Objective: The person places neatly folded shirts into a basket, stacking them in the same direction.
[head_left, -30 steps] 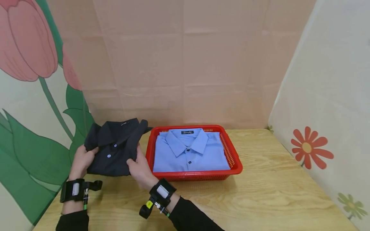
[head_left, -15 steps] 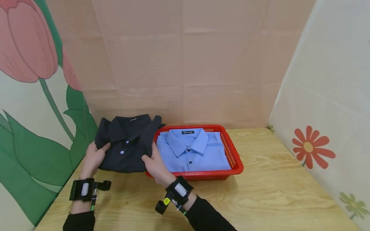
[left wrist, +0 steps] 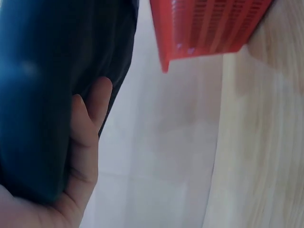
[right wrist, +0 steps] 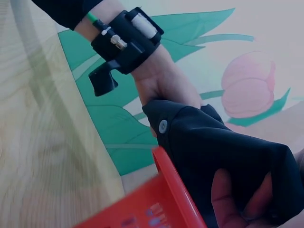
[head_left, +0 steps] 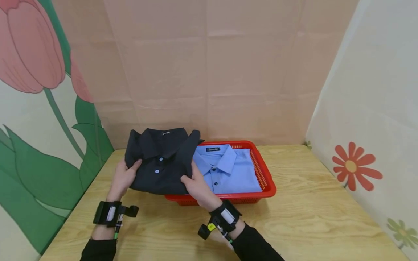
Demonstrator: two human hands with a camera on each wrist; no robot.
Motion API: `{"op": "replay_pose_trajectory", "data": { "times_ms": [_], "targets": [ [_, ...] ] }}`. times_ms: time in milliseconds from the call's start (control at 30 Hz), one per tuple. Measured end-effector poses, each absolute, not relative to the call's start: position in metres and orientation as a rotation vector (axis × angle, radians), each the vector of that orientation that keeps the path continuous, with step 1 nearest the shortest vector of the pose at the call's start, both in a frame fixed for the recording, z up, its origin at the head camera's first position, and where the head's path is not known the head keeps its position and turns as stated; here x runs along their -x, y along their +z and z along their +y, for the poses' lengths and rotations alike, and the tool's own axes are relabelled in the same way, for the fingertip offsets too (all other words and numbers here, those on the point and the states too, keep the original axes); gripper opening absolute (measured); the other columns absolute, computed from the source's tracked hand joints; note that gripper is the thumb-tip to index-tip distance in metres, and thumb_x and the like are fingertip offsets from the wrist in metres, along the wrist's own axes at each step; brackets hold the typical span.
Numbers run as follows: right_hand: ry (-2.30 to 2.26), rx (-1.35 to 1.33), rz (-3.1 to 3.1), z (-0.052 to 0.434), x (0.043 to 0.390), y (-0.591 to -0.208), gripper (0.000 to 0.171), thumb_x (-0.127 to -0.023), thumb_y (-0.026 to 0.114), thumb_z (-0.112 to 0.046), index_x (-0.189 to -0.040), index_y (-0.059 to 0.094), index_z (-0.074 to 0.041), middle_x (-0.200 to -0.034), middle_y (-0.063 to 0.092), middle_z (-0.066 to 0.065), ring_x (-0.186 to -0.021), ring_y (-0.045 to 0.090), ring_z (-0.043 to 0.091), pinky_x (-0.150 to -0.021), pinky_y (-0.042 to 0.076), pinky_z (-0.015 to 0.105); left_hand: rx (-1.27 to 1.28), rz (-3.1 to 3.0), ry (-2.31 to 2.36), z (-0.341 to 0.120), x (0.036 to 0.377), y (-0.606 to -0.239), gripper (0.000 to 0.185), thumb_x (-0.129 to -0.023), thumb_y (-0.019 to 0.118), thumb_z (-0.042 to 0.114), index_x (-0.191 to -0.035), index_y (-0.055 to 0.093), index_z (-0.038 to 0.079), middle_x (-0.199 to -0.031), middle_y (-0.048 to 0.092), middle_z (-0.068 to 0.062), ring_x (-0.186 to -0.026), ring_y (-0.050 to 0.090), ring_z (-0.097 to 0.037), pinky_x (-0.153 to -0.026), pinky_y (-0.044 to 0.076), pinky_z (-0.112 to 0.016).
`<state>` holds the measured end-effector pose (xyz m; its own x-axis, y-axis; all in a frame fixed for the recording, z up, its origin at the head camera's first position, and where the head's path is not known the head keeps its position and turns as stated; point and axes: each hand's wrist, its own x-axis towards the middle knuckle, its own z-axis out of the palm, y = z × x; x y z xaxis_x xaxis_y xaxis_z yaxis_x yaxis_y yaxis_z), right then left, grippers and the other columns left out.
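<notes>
Both hands hold a folded black shirt (head_left: 163,177) in the air, its collar facing away and white buttons down its front. On its left side, the left hand (head_left: 123,178) grips with the thumb on top; the left wrist view shows fingers (left wrist: 85,142) curled under the cloth. The right hand (head_left: 200,186) grips the opposite side, and its fingers (right wrist: 222,194) bend beneath the shirt in the right wrist view. A folded light blue shirt (head_left: 240,174) lies in a red plastic basket (head_left: 269,185). The black shirt hides the left part of both in the head view.
The basket stands on a light wooden table (head_left: 303,203) near its back edge. Behind rises a pinkish-beige sheet (head_left: 209,72). Side panels with printed flowers close in the left and right. Both wrists carry black camera straps (head_left: 109,214).
Both hands have carried the black shirt rightward, from beside the basket to over its left part. The basket and blue shirt stay in place.
</notes>
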<state>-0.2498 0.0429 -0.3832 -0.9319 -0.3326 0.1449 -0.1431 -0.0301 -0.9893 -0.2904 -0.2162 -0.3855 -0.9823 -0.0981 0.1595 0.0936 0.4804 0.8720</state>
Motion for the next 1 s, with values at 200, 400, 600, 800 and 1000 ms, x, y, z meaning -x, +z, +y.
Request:
{"op": "replay_pose_trajectory", "data": {
  "times_ms": [200,400,600,800,1000],
  "targets": [
    [-2.108,0.488,2.093,0.071,0.248,-0.381,0.073,-0.098,0.043,-0.003,-0.158,0.011,-0.028,-0.161,0.022,-0.001,-0.135,0.037,0.027,-0.115,0.031,0.051,0.059,-2.508,-1.508,-0.193,0.291,-0.386,0.050,-0.101,0.052,0.036,-0.129,0.052,-0.006,-0.128,0.055,-0.026,-0.114,0.055,-0.039,-0.100,0.042,-0.052],
    [-2.094,0.430,2.133,0.094,0.246,-0.382,0.073,-0.097,0.045,-0.003,-0.158,0.012,-0.028,-0.160,0.022,-0.002,-0.136,0.034,0.026,-0.116,0.029,0.052,0.099,-2.502,-1.486,-0.173,0.290,-0.387,0.047,-0.100,0.054,0.034,-0.126,0.055,-0.005,-0.127,0.058,-0.026,-0.114,0.057,-0.038,-0.099,0.044,-0.052],
    [-2.061,0.368,2.144,0.124,0.246,-0.382,0.071,-0.098,0.047,-0.007,-0.157,0.014,-0.030,-0.157,0.027,-0.003,-0.132,0.039,0.026,-0.114,0.033,0.050,0.190,-2.490,-1.506,-0.152,0.291,-0.391,0.046,-0.100,0.056,0.036,-0.124,0.057,-0.003,-0.123,0.062,-0.023,-0.108,0.060,-0.036,-0.095,0.047,-0.051],
    [-1.994,0.294,2.140,0.154,0.248,-0.386,0.073,-0.099,0.048,-0.010,-0.158,0.007,-0.025,-0.159,0.020,0.000,-0.135,0.034,0.028,-0.117,0.028,0.051,0.329,-2.474,-1.541,-0.134,0.289,-0.395,0.042,-0.100,0.055,0.038,-0.121,0.059,0.001,-0.115,0.065,-0.017,-0.100,0.062,-0.031,-0.088,0.050,-0.047],
    [-1.916,0.214,2.193,0.181,0.253,-0.386,0.074,-0.099,0.049,-0.014,-0.159,0.005,-0.021,-0.160,0.019,0.004,-0.137,0.031,0.031,-0.118,0.023,0.056,0.407,-2.474,-1.537,-0.116,0.289,-0.395,0.036,-0.101,0.053,0.035,-0.115,0.063,0.004,-0.110,0.067,-0.014,-0.098,0.063,-0.028,-0.086,0.050,-0.043]
  ]
}}
